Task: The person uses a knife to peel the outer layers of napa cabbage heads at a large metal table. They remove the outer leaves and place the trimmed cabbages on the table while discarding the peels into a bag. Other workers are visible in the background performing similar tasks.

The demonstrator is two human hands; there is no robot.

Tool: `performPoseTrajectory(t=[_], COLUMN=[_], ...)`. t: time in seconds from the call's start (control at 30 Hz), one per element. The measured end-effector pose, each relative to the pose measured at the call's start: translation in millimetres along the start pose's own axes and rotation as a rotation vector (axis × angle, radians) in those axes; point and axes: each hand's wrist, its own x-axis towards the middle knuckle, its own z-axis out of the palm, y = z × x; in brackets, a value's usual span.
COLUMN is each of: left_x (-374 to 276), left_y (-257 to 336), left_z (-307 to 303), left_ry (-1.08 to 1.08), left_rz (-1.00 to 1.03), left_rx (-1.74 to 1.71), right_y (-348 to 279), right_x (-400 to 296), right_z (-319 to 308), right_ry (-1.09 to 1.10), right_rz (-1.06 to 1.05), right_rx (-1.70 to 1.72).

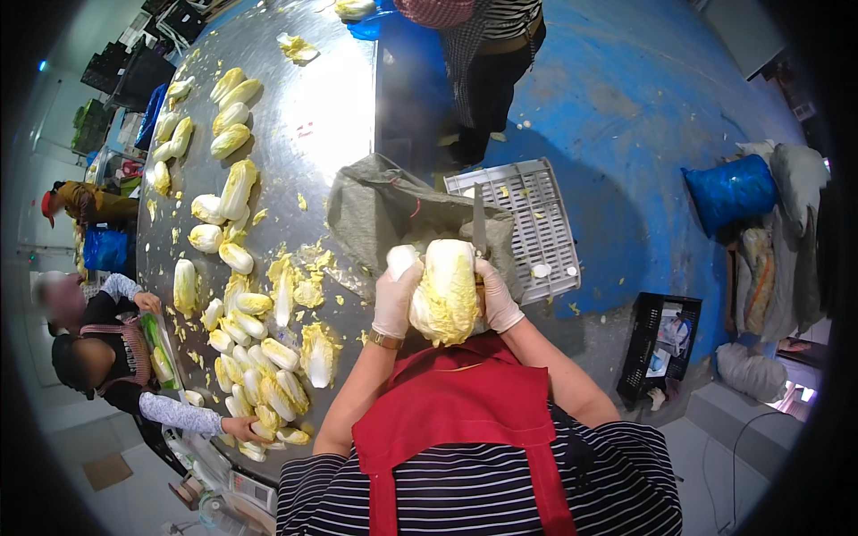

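A napa cabbage [446, 288], white at its base and yellow at its leaves, is held upside down in front of my red apron. My gloved left hand [394, 301] grips its left side, and a pale cut piece [403, 260] shows at that hand's fingertips. In my gloved right hand [499, 298] is a knife [479, 218], its blade pointing away from me; this hand also touches the cabbage's right side. Beyond both hands, a grey-green woven sack [375, 208] hangs open at the table's edge. Its contents are mostly hidden.
Several trimmed cabbages [258, 375] and loose leaves [318, 355] lie on the metal table [281, 134]. A co-worker's hand [244, 429] reaches into the pile from the left. A white plastic crate [529, 228] and a black crate [660, 348] stand to the right; another person stands ahead.
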Motion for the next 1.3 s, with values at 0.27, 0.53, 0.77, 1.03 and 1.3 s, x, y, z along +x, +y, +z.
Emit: performPoseTrajectory(t=[0.27, 0.53, 0.77, 1.03, 1.3], left_x=[40.0, -1.6, 16.8, 7.6, 8.7], left_y=[26.6, -0.2, -23.8, -17.7, -25.0], left_z=[-7.9, 43.4, 8.4, -3.4, -32.1], left_ry=[0.047, -0.080, -0.100, -0.129, -0.133], left_rz=[0.132, 0.340, 0.223, 0.095, 0.072], left_rx=[0.707, 0.896, 0.325, 0.000, 0.081], right_y=[-5.5, -4.0, -4.8, -4.3, -10.0], right_x=[-6.6, -5.6, -9.3, -5.3, 8.1], right_z=[-19.5, -16.0, 26.2, 35.2, 34.7], right_ry=[0.080, 0.377, 0.349, 0.320, 0.180], right_rz=[-0.127, -0.293, -0.643, -0.607, -0.492], right_rx=[0.107, -0.948, -1.235, -1.319, -1.311])
